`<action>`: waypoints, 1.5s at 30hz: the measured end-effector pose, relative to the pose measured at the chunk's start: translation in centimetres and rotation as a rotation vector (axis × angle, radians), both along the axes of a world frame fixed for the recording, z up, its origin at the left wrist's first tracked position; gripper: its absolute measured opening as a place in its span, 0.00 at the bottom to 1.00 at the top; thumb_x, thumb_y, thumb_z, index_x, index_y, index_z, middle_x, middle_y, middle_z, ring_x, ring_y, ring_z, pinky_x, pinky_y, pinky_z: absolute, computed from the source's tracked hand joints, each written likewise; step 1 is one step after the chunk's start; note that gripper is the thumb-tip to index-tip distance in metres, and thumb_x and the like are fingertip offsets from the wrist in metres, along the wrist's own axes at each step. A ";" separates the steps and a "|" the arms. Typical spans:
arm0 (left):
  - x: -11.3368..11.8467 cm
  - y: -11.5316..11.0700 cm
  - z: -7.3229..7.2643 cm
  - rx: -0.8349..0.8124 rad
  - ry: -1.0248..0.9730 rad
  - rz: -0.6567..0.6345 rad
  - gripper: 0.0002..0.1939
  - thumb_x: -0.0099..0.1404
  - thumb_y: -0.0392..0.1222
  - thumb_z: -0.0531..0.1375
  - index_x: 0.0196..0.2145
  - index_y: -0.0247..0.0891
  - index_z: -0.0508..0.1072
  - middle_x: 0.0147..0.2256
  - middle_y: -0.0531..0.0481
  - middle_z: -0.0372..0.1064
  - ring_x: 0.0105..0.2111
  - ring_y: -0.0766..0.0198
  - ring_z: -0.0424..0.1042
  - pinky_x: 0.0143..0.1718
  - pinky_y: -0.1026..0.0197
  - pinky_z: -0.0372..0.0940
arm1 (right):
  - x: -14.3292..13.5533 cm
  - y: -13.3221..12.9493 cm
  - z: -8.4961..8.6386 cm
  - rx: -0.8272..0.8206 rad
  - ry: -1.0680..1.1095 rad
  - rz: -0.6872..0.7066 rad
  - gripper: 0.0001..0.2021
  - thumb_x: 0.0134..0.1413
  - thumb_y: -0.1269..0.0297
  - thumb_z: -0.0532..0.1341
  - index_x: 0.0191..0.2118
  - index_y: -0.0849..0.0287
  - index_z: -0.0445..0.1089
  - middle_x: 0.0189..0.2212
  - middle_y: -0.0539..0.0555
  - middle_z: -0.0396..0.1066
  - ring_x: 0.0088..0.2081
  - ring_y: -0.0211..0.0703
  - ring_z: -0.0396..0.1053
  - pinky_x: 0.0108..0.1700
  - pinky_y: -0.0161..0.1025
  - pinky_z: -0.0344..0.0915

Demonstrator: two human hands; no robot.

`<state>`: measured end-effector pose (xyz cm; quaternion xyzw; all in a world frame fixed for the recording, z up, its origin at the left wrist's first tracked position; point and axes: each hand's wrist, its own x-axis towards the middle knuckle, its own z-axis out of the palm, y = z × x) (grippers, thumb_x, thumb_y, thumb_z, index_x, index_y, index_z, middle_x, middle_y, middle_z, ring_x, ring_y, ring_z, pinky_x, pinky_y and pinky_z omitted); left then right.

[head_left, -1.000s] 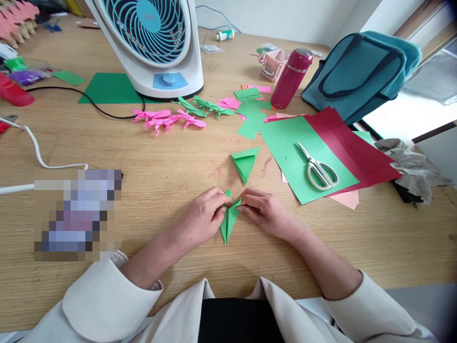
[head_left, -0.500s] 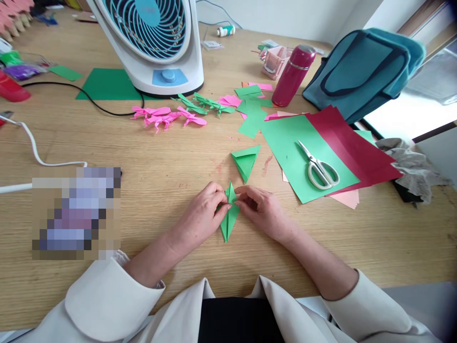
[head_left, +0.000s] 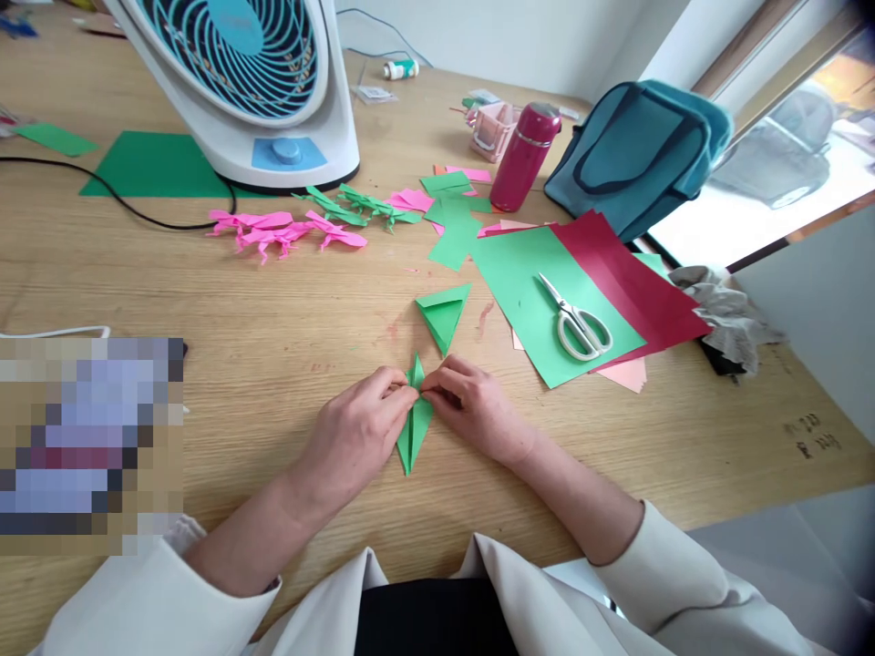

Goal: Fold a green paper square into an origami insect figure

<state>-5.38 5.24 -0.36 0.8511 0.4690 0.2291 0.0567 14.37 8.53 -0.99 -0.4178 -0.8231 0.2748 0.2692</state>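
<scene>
A narrow green folded paper [head_left: 414,426], diamond-shaped with a crease down its length, lies on the wooden table [head_left: 287,310] in front of me. My left hand [head_left: 365,421] pinches its left side near the middle. From the right, my right hand [head_left: 475,410] pinches the same paper, and the fingertips of both hands nearly meet over it. Just beyond them rests a green folded triangle [head_left: 444,319], touched by neither hand.
White-handled scissors [head_left: 578,323] lie on green and red sheets [head_left: 509,292] at the right. Behind are pink folded figures [head_left: 273,232], green ones [head_left: 369,206], a fan [head_left: 287,153], a bottle [head_left: 525,157] and a teal bag [head_left: 635,155]. A blurred patch covers something at left.
The whole view has shifted, so most things appear farther left. My right fingertips have come in against the green paper, close to my left fingertips.
</scene>
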 end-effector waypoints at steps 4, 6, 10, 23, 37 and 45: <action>-0.5 -1.1 0.0 0.175 0.135 -0.110 0.14 0.71 0.29 0.52 0.46 0.37 0.75 0.48 0.45 0.76 0.44 0.58 0.76 0.46 0.57 0.70 | -0.1 0.1 -0.2 0.030 -0.025 -0.003 0.05 0.64 0.71 0.60 0.37 0.59 0.73 0.34 0.52 0.68 0.34 0.38 0.68 0.37 0.34 0.62; -0.7 -1.4 -0.2 0.229 0.193 -0.151 0.16 0.70 0.27 0.52 0.49 0.35 0.74 0.48 0.45 0.77 0.44 0.57 0.75 0.48 0.56 0.70 | -0.2 0.1 -0.3 0.040 -0.036 -0.003 0.05 0.65 0.70 0.60 0.37 0.60 0.72 0.33 0.52 0.67 0.33 0.38 0.67 0.36 0.34 0.62; -0.9 -1.7 -0.7 0.252 0.241 -0.171 0.18 0.69 0.27 0.52 0.52 0.35 0.73 0.51 0.43 0.76 0.46 0.54 0.75 0.49 0.55 0.71 | 0.0 0.1 -0.2 0.057 -0.059 0.012 0.07 0.67 0.68 0.57 0.38 0.59 0.73 0.34 0.53 0.68 0.35 0.38 0.68 0.38 0.34 0.64; -0.5 -2.1 -0.2 0.251 0.367 -0.178 0.21 0.67 0.24 0.51 0.53 0.30 0.75 0.55 0.40 0.74 0.49 0.56 0.75 0.54 0.57 0.70 | 3.7 -1.8 -0.1 0.349 -0.324 0.262 0.18 0.69 0.71 0.51 0.61 0.61 0.65 0.51 0.63 0.71 0.44 0.49 0.65 0.48 0.49 0.67; -0.1 -2.4 0.2 0.217 0.386 -0.167 0.20 0.65 0.23 0.53 0.52 0.25 0.75 0.53 0.39 0.75 0.46 0.53 0.74 0.43 0.55 0.71 | 3.2 -1.8 0.0 0.395 -0.441 0.265 0.17 0.69 0.70 0.52 0.58 0.59 0.68 0.50 0.61 0.71 0.42 0.50 0.63 0.43 0.48 0.64; -0.5 -2.1 -0.2 0.194 0.350 -0.170 0.18 0.69 0.27 0.53 0.52 0.27 0.75 0.53 0.40 0.75 0.44 0.53 0.73 0.43 0.53 0.69 | 3.1 -2.1 0.0 0.395 -0.417 0.235 0.17 0.70 0.69 0.52 0.60 0.60 0.66 0.50 0.61 0.71 0.42 0.49 0.63 0.43 0.48 0.64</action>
